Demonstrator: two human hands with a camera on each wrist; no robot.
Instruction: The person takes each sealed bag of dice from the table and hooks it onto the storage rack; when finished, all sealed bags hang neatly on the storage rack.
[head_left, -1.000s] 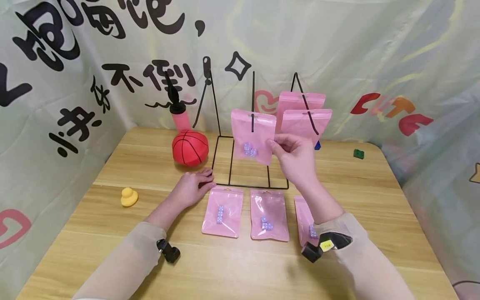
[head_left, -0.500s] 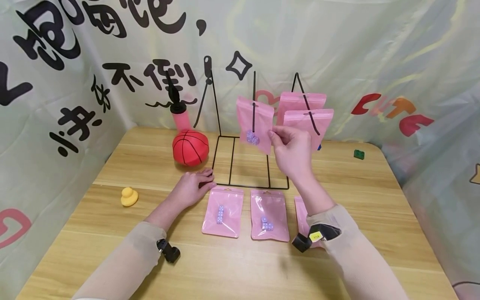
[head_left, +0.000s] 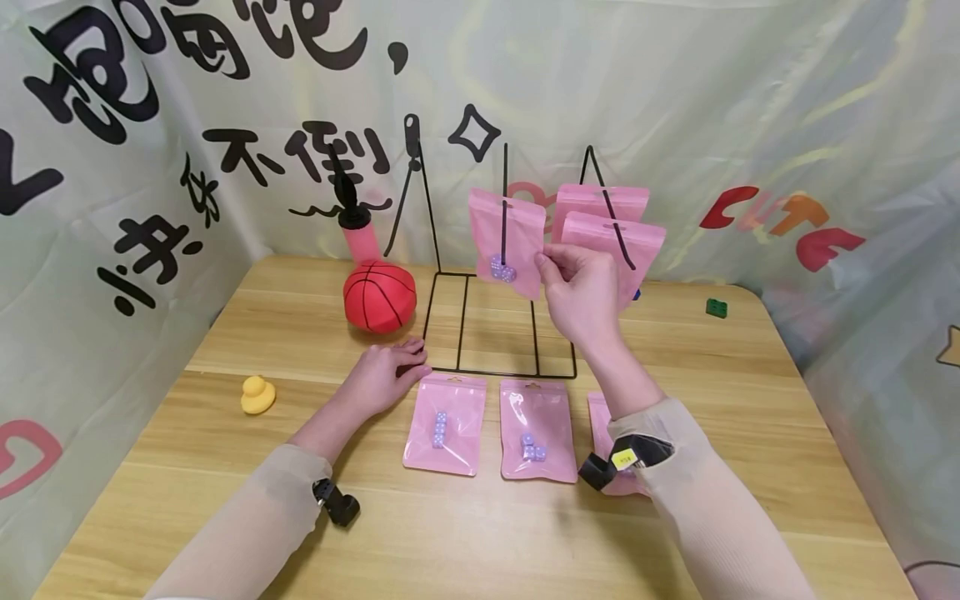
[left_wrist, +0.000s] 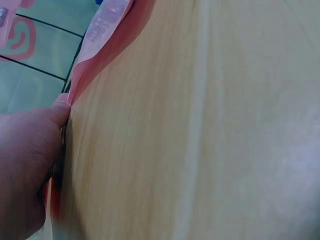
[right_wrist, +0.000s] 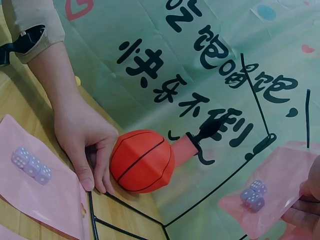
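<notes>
My right hand [head_left: 581,292] pinches the right edge of a pink zip bag [head_left: 487,221] with purple dice inside. The bag is threaded on the middle prong of a black wire rack [head_left: 517,374], and the prong's front end juts out before it. My left hand [head_left: 382,375] holds the rack's front left corner, thumb and fingertips at the wire in the right wrist view. Two more pink bags [head_left: 618,250] hang on the right prong. In front of the rack lie a left bag [head_left: 457,450], a middle bag [head_left: 536,408] and a right bag [head_left: 602,421], partly hidden by my right wrist.
A red basketball-patterned ball [head_left: 379,297] and a pink pump [head_left: 363,242] with a black top stand left of the rack. Nearer the left edge sits a yellow rubber duck [head_left: 258,395]. A green toy brick [head_left: 716,308] lies at the back right, before the printed cloth backdrop.
My right hand has raised the pink bag and pushed it farther back along the middle prong, the bag turning slightly. The left hand stays at the rack's corner.
</notes>
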